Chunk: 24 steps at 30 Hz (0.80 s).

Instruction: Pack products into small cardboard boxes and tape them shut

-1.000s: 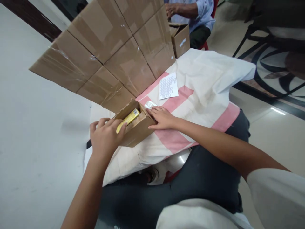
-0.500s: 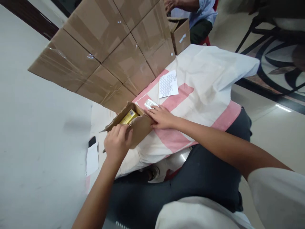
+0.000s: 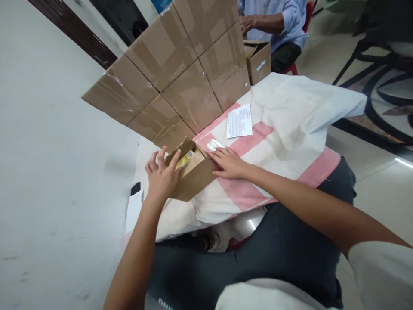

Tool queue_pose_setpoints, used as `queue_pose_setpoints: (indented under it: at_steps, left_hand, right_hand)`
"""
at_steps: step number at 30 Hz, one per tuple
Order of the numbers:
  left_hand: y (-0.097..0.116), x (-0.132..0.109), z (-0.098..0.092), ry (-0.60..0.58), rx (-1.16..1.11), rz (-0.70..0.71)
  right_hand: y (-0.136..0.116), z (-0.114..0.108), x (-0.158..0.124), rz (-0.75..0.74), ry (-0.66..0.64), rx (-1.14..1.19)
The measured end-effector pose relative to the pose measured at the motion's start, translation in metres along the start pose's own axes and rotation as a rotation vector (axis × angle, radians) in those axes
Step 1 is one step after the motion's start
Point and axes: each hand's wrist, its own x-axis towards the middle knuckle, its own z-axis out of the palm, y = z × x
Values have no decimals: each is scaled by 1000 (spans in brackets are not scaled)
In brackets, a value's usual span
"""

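Cardboard box (image 3: 196, 183), open-topped, holds yellow carton (image 3: 184, 160). Left hand (image 3: 162, 174) at left edge, right hand (image 3: 230, 164) at right end, all fingers spread; tablecloth (image 3: 295, 125) extends rightward.

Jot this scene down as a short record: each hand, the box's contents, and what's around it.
Left hand: fingers spread, at the left end of the small open box
Right hand: palm down at the box's right end, beside a white item
In the box: yellow pack
Standing behind: taped cardboard panel
Past the right hand: printed sheet
Surface: white-and-pink cloth
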Motion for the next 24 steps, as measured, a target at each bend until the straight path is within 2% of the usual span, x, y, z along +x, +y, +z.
queue_pose_setpoints:
  at_steps: [3, 7, 9, 12, 14, 16, 18, 20, 22, 24]
  left_hand:
    - [-7, 14, 1, 81, 105, -110]
    - [-13, 7, 8, 255, 56, -230]
    - [-13, -2, 19, 172, -34, -247]
    - [-9, -15, 38, -84, -119, -143]
    - [-8, -20, 46, -127, -132, -107]
    - [-8, -22, 47, -99, -136, -98]
    - [-2, -21, 44, 10, -102, -120]
    - [14, -19, 44, 240, -56, -170]
    - [43, -13, 52, 500, -83, -167]
    - [77, -3, 69, 632, -217, -58]
  right_hand:
    - [1, 1, 0, 6, 11, -23]
    - [-1, 0, 0, 10, 14, -7]
    - [-1, -2, 1, 36, 32, -1]
    - [2, -8, 4, 153, 81, 16]
    - [7, -11, 8, 316, 111, 97]
    - [13, -12, 12, 500, 133, 210]
    - [20, -11, 17, 628, 148, 294]
    - [24, -11, 22, 686, 159, 328]
    - [27, -12, 27, 725, 168, 362]
    - [28, -13, 33, 760, 161, 393]
